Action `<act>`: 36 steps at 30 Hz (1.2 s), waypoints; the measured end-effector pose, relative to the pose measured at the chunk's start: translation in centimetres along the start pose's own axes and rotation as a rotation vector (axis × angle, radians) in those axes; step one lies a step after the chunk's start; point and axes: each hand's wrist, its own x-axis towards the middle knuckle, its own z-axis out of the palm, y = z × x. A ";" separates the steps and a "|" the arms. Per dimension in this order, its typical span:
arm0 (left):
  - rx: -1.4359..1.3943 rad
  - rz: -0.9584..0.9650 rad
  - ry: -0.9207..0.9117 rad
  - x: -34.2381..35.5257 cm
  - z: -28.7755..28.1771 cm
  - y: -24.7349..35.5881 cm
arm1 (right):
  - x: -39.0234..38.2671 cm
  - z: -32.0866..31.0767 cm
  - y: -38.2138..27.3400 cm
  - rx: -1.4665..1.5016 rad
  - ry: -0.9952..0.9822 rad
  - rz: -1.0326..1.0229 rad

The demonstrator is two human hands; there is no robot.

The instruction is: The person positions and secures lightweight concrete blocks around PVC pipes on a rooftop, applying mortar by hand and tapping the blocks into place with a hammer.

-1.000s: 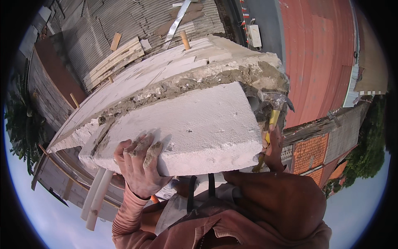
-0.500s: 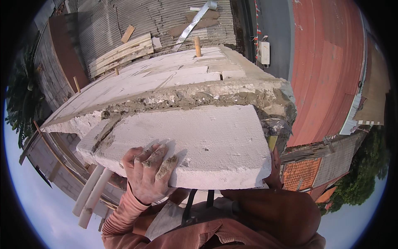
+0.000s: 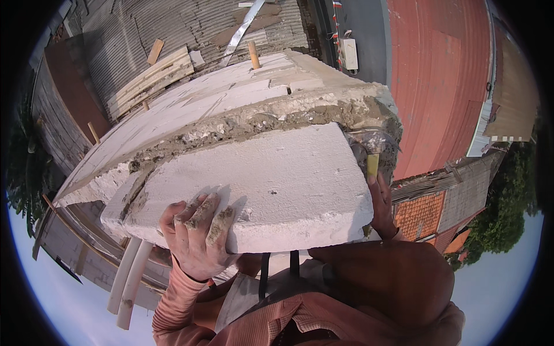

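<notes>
A white aerated concrete block (image 3: 271, 181) sits on top of the wall, against a rough bed of grey mortar (image 3: 242, 124) along its far side. My left hand (image 3: 199, 230), its fingers dusty with mortar, grips the block's near edge; the fingers bend over the top and the thumb is hidden. At the block's right end, my right hand (image 3: 382, 207) is partly hidden behind the corner. It is closed around the yellow handle of a trowel (image 3: 373, 165), whose greyish blade lies against the mortar at the wall's right end.
Beyond the mortar stretches the white block wall face (image 3: 213, 95), with a wooden peg (image 3: 254, 55) sticking out. Two pale pipes (image 3: 134, 282) jut out at lower left. Corrugated roofing (image 3: 173, 29) lies far below, a red roof (image 3: 433, 86) to the right.
My right hand has come further into sight at the block's right end, with more of the trowel's yellow handle showing. My left hand keeps its hold; the whole view has shifted slightly.
</notes>
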 end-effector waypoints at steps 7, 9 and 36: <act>0.004 -0.026 0.048 -0.7 0.6 0.3 | -1.1 0.1 -0.9 0.388 0.109 0.027; 0.022 0.016 0.073 -0.5 1.1 0.1 | -2.4 0.5 -1.1 0.460 0.195 0.018; -0.613 -0.547 0.928 -54.5 -2.1 -12.2 | -18.2 22.8 -1.2 -1.723 -0.853 -0.945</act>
